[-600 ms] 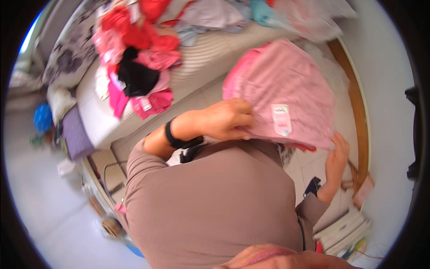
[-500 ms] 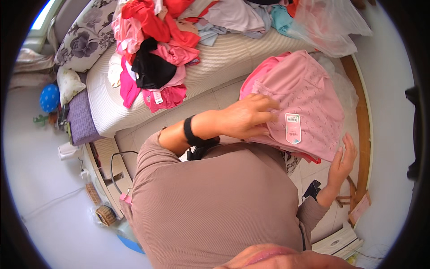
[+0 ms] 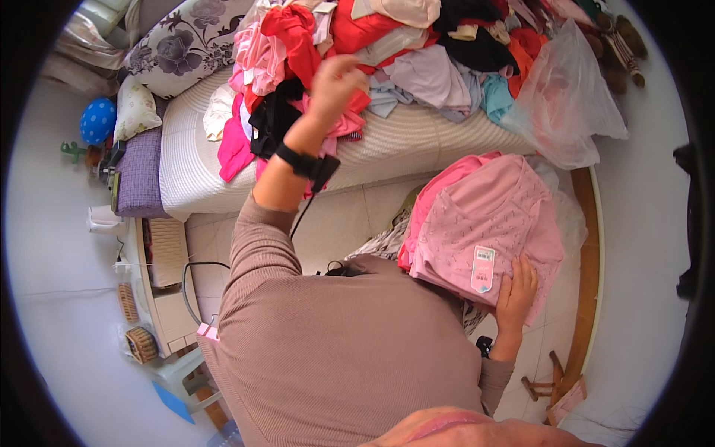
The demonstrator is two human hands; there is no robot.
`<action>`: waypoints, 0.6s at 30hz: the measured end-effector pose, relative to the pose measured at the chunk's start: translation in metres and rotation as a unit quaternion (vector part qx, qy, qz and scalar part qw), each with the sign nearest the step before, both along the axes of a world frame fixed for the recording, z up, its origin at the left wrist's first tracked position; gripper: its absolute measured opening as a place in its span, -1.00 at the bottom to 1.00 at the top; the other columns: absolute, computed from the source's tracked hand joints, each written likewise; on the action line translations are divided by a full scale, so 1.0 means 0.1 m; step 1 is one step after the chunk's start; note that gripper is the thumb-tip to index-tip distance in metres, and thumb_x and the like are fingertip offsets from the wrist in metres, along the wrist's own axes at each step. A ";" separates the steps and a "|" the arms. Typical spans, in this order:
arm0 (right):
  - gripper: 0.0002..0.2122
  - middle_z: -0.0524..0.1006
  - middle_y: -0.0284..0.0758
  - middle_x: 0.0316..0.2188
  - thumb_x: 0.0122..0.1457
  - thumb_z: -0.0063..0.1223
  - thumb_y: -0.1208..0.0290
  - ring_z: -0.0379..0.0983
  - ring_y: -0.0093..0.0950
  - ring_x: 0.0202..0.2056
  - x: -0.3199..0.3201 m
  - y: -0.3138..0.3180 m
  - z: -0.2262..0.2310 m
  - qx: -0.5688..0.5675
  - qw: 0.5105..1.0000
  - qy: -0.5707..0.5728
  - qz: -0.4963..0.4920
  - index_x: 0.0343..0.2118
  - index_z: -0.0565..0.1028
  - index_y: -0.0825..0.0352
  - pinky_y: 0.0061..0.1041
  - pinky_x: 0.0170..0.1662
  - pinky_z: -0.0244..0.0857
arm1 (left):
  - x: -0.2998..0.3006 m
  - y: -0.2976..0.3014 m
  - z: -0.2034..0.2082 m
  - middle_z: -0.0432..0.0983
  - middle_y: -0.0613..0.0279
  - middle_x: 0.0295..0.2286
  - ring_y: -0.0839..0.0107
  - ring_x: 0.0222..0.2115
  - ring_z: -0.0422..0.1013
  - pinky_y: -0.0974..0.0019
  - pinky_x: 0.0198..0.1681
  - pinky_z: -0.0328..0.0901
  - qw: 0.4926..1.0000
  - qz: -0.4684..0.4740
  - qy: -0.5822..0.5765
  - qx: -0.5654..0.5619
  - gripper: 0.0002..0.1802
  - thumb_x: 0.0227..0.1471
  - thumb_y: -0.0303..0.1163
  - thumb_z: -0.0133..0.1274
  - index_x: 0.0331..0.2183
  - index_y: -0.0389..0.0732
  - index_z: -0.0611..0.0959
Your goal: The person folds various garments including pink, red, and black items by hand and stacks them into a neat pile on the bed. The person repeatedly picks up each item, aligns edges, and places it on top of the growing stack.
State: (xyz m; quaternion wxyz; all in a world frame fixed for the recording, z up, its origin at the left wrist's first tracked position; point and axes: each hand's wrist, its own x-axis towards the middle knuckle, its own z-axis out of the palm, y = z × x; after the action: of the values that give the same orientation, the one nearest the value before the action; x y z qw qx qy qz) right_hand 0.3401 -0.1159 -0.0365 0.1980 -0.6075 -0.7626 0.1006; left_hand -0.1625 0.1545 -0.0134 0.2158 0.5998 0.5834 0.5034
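Note:
My left hand [image 3: 334,86] is stretched out over the heap of clothes on the sofa, its fingers loosely bent and apart, slightly blurred, with nothing seen in them. Just under it lie a red garment [image 3: 290,41] and a black garment [image 3: 269,123]. My right hand [image 3: 517,292] rests flat on the lower right part of a light pink garment [image 3: 473,216], fingers extended beside its white paper tag [image 3: 482,270]. That garment tops a stack of pink and red clothing in front of me, to the right.
The sofa [image 3: 417,138] has a cream ribbed cover and flowered cushion [image 3: 179,48]. A clear plastic bag [image 3: 570,97] sits at its right end. Wooden legs [image 3: 547,384] stand on the floor at right; a low cabinet [image 3: 175,320] is at left.
My left hand has left the pink garment and swung up and left to the sofa heap. My right hand has moved from the garment's edge onto it. The view has shifted.

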 end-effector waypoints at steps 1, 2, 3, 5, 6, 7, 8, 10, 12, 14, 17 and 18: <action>-0.63 0.38 -0.07 0.24 0.31 -0.05 0.39 0.22 -0.03 0.23 0.00 -0.01 0.00 0.003 1.000 -0.001 -0.001 0.13 0.44 0.44 -0.08 0.34 0.00 | -0.23 0.25 0.01 0.60 0.00 -0.24 0.28 -0.21 0.52 0.30 -0.07 0.41 0.979 0.030 -0.171 0.106 -0.66 -0.08 -0.46 0.27 -0.22 -0.43 0.69; -0.63 0.38 -0.07 0.24 0.31 -0.05 0.39 0.23 -0.03 0.23 -0.01 -0.02 -0.01 0.005 1.000 -0.002 -0.004 0.12 0.45 0.44 -0.08 0.33 0.01 | -0.56 0.46 0.07 0.57 -0.07 -0.17 0.23 -0.15 0.50 0.25 -0.02 0.39 0.978 0.140 -0.136 0.078 -0.55 -0.13 -0.42 0.30 -0.16 -0.44 0.66; -0.63 0.39 -0.06 0.23 0.31 -0.04 0.39 0.23 -0.03 0.22 0.00 -0.04 -0.02 0.006 1.000 -0.004 -0.008 0.12 0.45 0.44 -0.08 0.33 0.02 | -0.88 0.64 0.12 0.54 -0.14 -0.10 0.18 -0.09 0.49 0.21 0.03 0.37 0.962 0.248 -0.103 0.044 -0.44 -0.18 -0.38 0.33 -0.11 -0.46 0.63; -0.65 0.40 -0.06 0.21 0.31 -0.02 0.38 0.24 -0.03 0.22 -0.02 -0.05 -0.04 0.021 1.000 -0.009 -0.013 0.10 0.46 0.44 -0.07 0.32 0.03 | -1.34 1.01 0.14 0.38 -0.26 0.08 -0.01 0.10 0.37 0.11 0.19 0.27 0.901 0.426 -0.043 0.065 -0.08 -0.30 -0.29 0.41 0.11 -0.44 0.45; -0.65 0.41 -0.05 0.20 0.31 -0.02 0.38 0.25 -0.03 0.22 -0.02 -0.05 -0.06 0.029 0.999 -0.012 -0.016 0.09 0.47 0.44 -0.07 0.32 0.04 | -1.54 1.14 0.10 0.28 -0.30 0.14 -0.10 0.16 0.29 0.09 0.26 0.19 0.891 0.453 -0.023 0.037 0.05 -0.33 -0.26 0.43 0.18 -0.42 0.34; -0.66 0.41 -0.05 0.20 0.31 -0.01 0.38 0.25 -0.03 0.21 -0.02 -0.05 -0.06 0.031 0.999 -0.010 -0.018 0.08 0.47 0.45 -0.07 0.31 0.05 | -1.73 1.26 0.06 0.18 -0.35 0.21 -0.19 0.22 0.20 0.07 0.33 0.11 0.876 0.482 0.006 0.028 0.18 -0.37 -0.23 0.46 0.25 -0.39 0.23; -0.66 0.42 -0.05 0.19 0.31 -0.01 0.38 0.25 -0.04 0.21 -0.02 -0.05 -0.06 0.032 0.999 -0.008 -0.020 0.07 0.47 0.45 -0.07 0.31 0.06 | -1.91 1.35 0.01 0.18 -0.31 0.23 -0.17 0.26 0.16 0.09 0.38 0.01 0.883 0.467 0.031 0.000 0.31 -0.41 -0.19 0.48 0.29 -0.39 0.12; -0.67 0.42 -0.05 0.18 0.31 0.00 0.38 0.26 -0.04 0.21 -0.02 -0.06 -0.06 0.029 0.999 -0.001 -0.025 0.06 0.48 0.45 -0.08 0.31 0.06 | -2.08 1.47 -0.07 0.54 -0.11 -0.05 0.00 0.04 0.45 0.10 0.14 0.31 0.924 0.380 -0.014 -0.030 -0.11 -0.32 -0.11 0.42 0.08 -0.26 0.51; -0.67 0.42 -0.06 0.18 0.31 0.00 0.38 0.26 -0.03 0.20 -0.03 -0.05 -0.05 0.022 0.999 0.015 -0.027 0.06 0.48 0.45 -0.08 0.30 0.07 | -1.98 1.53 -0.07 0.67 -0.01 -0.32 0.05 -0.19 0.59 0.08 -0.09 0.43 0.957 0.284 0.017 -0.062 -0.50 -0.19 -0.09 0.31 -0.20 -0.18 0.71; -0.68 0.43 -0.07 0.18 0.30 0.01 0.40 0.27 -0.03 0.20 -0.03 -0.04 -0.04 0.021 0.999 0.016 -0.026 0.06 0.48 0.45 -0.09 0.30 0.08 | -1.52 1.47 -0.10 0.66 -0.07 -0.40 -0.01 -0.33 0.59 0.03 -0.20 0.44 0.975 0.218 0.049 -0.008 -0.69 -0.03 -0.11 0.20 -0.37 -0.16 0.74; -0.68 0.43 -0.09 0.18 0.29 0.02 0.42 0.28 -0.03 0.19 -0.03 -0.03 -0.03 0.030 0.999 0.015 -0.018 0.05 0.47 0.44 -0.08 0.28 0.09 | -0.66 1.16 -0.03 0.58 0.00 -0.41 0.04 -0.28 0.47 0.12 -0.13 0.35 0.951 0.078 0.220 0.201 -0.75 -0.06 -0.33 0.28 -0.33 -0.29 0.70; -0.68 0.43 -0.09 0.18 0.29 0.02 0.43 0.28 -0.03 0.18 -0.04 -0.03 -0.03 0.033 0.999 0.012 -0.016 0.05 0.47 0.44 -0.08 0.28 0.10 | -0.39 1.02 -0.03 0.54 -0.01 -0.36 0.03 -0.22 0.44 0.11 -0.09 0.34 0.951 0.044 0.223 0.210 -0.77 -0.08 -0.36 0.29 -0.36 -0.28 0.69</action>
State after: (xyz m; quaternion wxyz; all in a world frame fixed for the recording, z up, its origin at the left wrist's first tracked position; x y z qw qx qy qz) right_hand 0.3365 -0.1190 -0.0392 0.2285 -0.6114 -0.7534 0.0799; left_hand -0.2017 0.2567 -0.0164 -0.0733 0.7024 0.5232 0.4769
